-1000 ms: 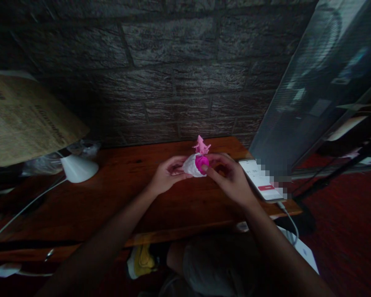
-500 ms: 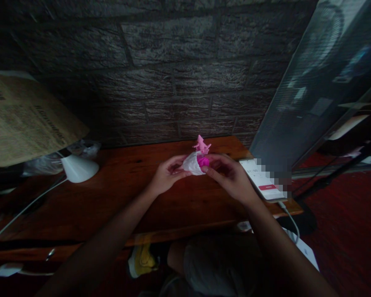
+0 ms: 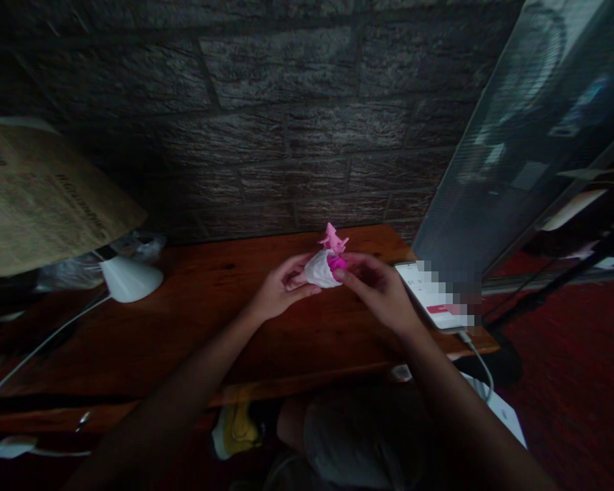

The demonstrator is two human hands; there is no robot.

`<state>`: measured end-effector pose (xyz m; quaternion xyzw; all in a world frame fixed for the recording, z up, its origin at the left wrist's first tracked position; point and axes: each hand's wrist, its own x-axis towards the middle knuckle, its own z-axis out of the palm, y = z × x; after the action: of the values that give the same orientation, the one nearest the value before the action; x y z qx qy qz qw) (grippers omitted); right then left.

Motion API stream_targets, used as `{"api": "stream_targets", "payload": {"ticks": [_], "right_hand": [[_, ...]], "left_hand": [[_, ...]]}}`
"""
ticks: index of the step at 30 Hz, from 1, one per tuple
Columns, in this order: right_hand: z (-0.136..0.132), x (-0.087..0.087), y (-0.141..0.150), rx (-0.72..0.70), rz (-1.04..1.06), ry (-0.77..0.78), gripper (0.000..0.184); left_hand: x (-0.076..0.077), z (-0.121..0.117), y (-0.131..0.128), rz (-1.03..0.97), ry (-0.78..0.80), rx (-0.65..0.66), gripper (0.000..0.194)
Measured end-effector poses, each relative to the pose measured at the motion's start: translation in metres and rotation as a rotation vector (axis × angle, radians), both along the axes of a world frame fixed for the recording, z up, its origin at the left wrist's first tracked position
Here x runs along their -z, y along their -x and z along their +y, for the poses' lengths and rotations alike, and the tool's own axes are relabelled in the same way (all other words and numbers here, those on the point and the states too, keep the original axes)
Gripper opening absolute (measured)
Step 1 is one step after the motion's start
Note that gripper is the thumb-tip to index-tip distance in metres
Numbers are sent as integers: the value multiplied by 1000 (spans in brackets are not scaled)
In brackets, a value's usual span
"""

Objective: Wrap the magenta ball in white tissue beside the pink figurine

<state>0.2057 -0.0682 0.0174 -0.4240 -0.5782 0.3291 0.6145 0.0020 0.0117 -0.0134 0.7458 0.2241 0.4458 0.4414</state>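
Observation:
Between my hands, above the wooden table, is a crumpled white wrapping [image 3: 319,270] that looks like tissue or thin cloth. A bright magenta piece [image 3: 336,262] shows at its right side; its kind is unclear. My left hand [image 3: 282,283] is closed around the left end of the white wrapping. My right hand [image 3: 377,286] pinches the right end, its thumb on the magenta edge. Just beyond, a pink toy figure [image 3: 332,239] with pointed limbs stands upright; whether it touches the wrapping I cannot tell.
A phone [image 3: 430,300], partly pixelated, lies to the right with a white cable [image 3: 484,361] plugged in. At left stands a lamp with a white base [image 3: 130,278] and a printed paper shade [image 3: 41,198]. A dark brick wall [image 3: 286,123] rises behind the wooden table [image 3: 209,341].
The white wrapping has turned slightly in my hands and looks rounder. My left thumb has shifted a little along its lower edge. The pink figure stays in place.

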Motion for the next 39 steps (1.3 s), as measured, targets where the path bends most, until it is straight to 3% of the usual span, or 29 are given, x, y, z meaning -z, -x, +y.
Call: {"api": "stream_targets", "payload": {"ticks": [18,21,25,32,39], "right_hand": [[-5,-4,10,71,-87,-41,30],[-8,-6,9,156,-97,-93,32],[-16,-8,10,294,-207,-205,13],[-17,-2,23,214,-384,-242,18],[-15,-2,21,226,-467,-266,8]], "left_hand": [[-1,-1,-1,-57,69,52,58],[-3,0,-1,-74,79,36,58],[-4,3,0,-92,58,-67,59],[-5,3,1,-78,3,-76,59],[-3,1,0,-78,40,-61,59]]}}
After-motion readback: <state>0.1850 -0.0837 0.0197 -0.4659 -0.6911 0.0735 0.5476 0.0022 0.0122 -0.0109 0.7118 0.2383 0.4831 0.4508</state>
